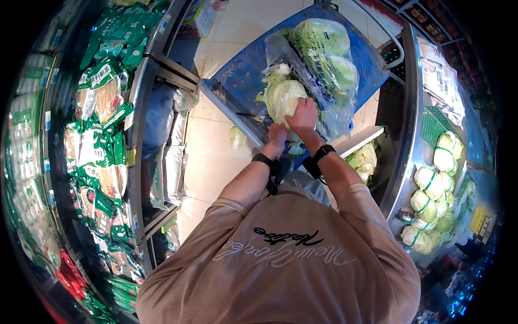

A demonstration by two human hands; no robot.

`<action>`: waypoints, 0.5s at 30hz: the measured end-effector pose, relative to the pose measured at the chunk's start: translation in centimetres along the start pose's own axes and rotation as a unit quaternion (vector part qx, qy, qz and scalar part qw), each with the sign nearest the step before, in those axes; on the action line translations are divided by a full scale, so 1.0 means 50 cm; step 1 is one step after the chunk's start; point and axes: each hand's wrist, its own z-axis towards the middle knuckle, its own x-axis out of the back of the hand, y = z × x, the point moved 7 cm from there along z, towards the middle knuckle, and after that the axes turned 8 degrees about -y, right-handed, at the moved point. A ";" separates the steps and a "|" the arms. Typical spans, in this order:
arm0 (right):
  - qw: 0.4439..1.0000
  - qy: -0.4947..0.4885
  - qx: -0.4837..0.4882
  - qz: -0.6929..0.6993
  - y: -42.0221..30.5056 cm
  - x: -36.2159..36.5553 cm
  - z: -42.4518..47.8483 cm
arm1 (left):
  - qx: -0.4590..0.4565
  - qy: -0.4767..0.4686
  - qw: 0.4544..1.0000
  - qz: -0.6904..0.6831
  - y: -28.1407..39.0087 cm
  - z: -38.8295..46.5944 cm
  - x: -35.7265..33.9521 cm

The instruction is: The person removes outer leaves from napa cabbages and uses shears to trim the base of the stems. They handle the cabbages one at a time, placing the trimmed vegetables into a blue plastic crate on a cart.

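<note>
A napa cabbage (284, 96) with pale leaves lies on a blue flatbed cart (238, 69). My right hand (303, 116) rests on its near end, fingers bent over the leaves. Close beside it, at the cabbage's lower edge, my left hand (277, 137) has its fingers curled; what they grip cannot be made out. To the right of this cabbage is a clear printed plastic bag (323, 56) with several more napa cabbages inside. Loose leaf pieces (296, 150) show just below my hands.
Green noodle packets (107, 93) fill the left shelf. A cabbage leaf (236, 137) lies on the tiled floor. At right, an open white box (360, 141) stands by more cabbage (366, 158); banded cabbages (429, 182) and a green basket (437, 125) are on a metal counter. The cart has a metal handle (398, 48).
</note>
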 end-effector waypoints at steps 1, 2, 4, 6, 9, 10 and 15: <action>0.999 -0.012 -0.021 -0.024 0.009 0.000 0.001 | 0.009 -0.016 0.999 -0.043 0.010 -0.023 -0.012; 0.998 -0.024 -0.041 -0.047 0.017 -0.002 0.002 | 0.019 -0.031 0.996 -0.087 0.015 -0.052 -0.025; 0.996 -0.032 -0.057 -0.061 0.005 -0.007 0.005 | 0.015 -0.012 0.993 -0.118 0.019 -0.057 -0.027; 0.995 -0.041 -0.069 -0.062 -0.001 -0.014 0.008 | 0.005 0.042 0.995 -0.087 0.027 -0.044 -0.031; 0.992 -0.069 -0.090 -0.057 -0.007 -0.021 0.019 | 0.027 0.124 0.990 -0.060 0.030 -0.033 -0.025; 0.989 -0.087 -0.102 -0.064 -0.009 -0.022 0.024 | 0.034 0.123 0.989 -0.068 0.032 -0.030 -0.023; 0.986 -0.092 -0.092 -0.102 -0.021 -0.025 0.026 | 0.027 0.063 0.988 -0.137 0.083 -0.078 -0.012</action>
